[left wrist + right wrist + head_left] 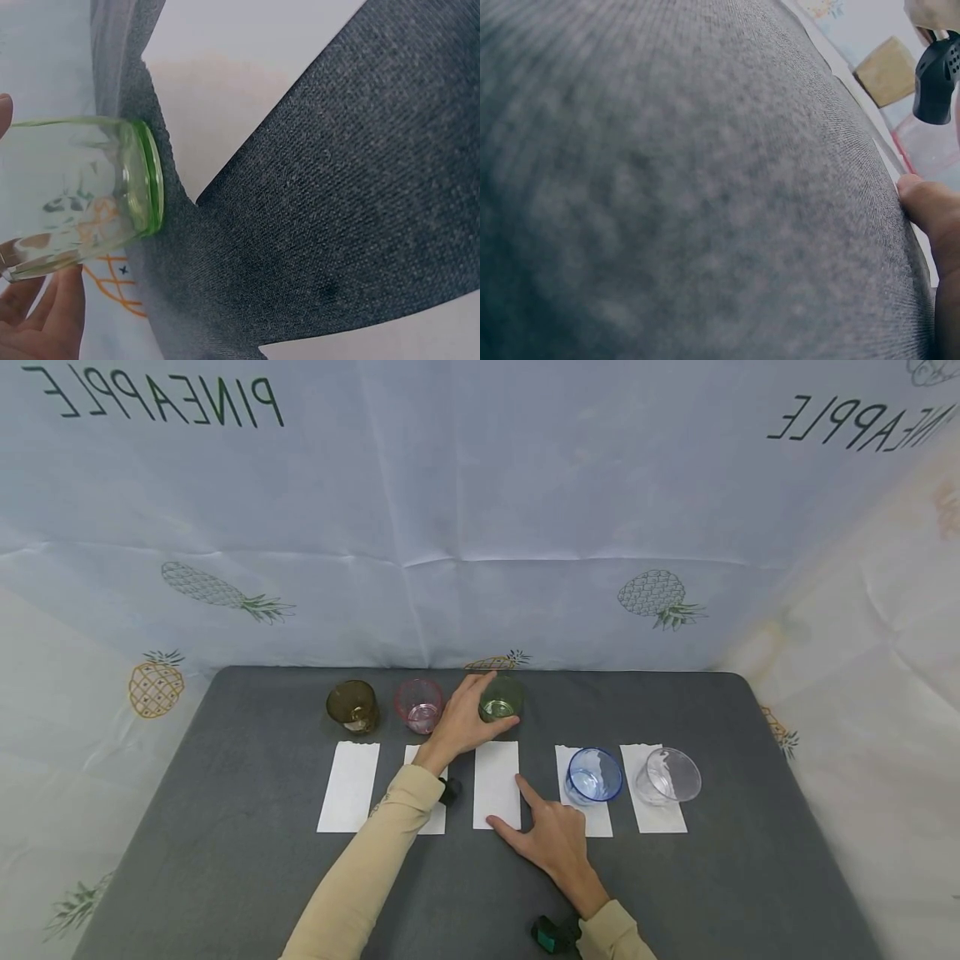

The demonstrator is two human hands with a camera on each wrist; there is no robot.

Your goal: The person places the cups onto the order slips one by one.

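Everywhere but right wrist — green glass [501, 701]

Grey desk [735, 893], far corners rounded, is standing in front of a creased pale cloth [525, 468]; pale cloth is also flanking both sides. Mirrored "PINEAPPLE" lettering [153, 397] is showing upper left, a second copy running out of view upper right. Two grey-bodied pineapple prints [651, 593] are tilting crown-down at back; an orange pineapple print [156, 691] is standing crown-up at left.
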